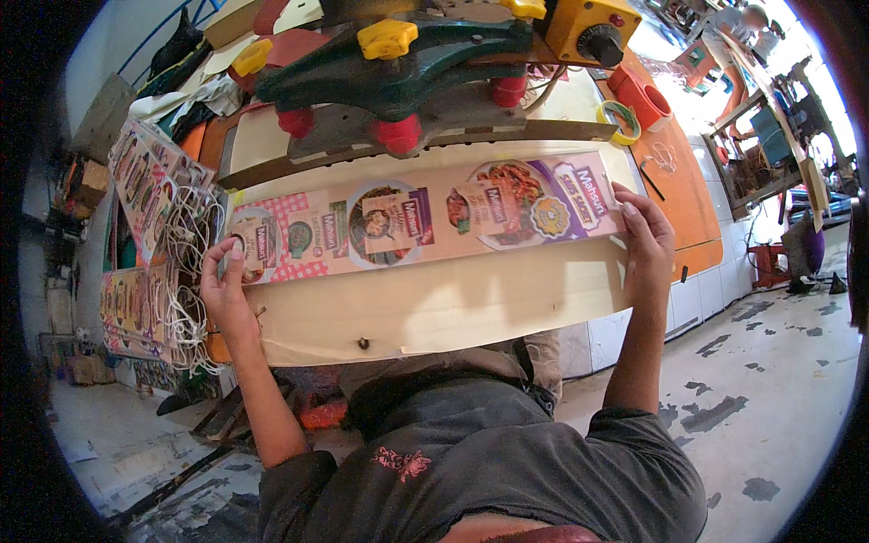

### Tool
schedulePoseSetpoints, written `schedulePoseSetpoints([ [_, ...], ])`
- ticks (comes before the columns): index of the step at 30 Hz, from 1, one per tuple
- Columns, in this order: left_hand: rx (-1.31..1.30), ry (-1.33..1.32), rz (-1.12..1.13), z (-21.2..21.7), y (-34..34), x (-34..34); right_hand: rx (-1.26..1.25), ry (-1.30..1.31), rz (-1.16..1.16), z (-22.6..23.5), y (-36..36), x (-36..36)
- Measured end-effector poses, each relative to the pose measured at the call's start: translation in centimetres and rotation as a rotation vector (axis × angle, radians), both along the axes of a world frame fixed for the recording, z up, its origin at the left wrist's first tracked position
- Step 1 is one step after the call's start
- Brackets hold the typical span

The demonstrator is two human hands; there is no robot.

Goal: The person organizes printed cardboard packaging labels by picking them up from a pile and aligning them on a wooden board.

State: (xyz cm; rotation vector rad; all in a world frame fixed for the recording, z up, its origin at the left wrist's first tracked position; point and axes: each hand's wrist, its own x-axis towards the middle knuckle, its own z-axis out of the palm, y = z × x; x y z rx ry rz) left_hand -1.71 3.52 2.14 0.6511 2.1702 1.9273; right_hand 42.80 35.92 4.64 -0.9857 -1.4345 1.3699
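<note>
A long printed strip (434, 226) with food pictures, pink checks and purple panels lies across the cream work surface (434, 312). My left hand (228, 276) pinches its left end between thumb and fingers. At the opposite end, my right hand (644, 226) grips the corner, fingers over the edge. Just beyond the strip's far edge runs a long metal bar (434, 138), part of a dark green machine (434, 68) with yellow knobs and red fittings. The strip's far edge is close to this bar; whether they touch I cannot tell.
Printed strips with white cords (149, 195) are piled at the left. A yellow control box (593, 32) sits at the machine's right. Yellow tape (619, 121), a red container (641, 98) and a thin black tool (653, 181) lie on the orange tabletop (692, 208). A person (738, 23) is far right.
</note>
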Motion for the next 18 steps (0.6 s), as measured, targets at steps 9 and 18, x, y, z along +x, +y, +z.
schedulePoseSetpoints([
  [9, 0.260, -0.630, -0.255, 2.7, -1.2, 6.3, 0.156, -0.449, -0.144, 1.7, 0.7, 8.5],
  [18, 0.238, -0.689, -0.623, 3.1, 2.9, 12.3, 0.503, -1.366, -0.390, 6.4, -1.0, 8.2],
])
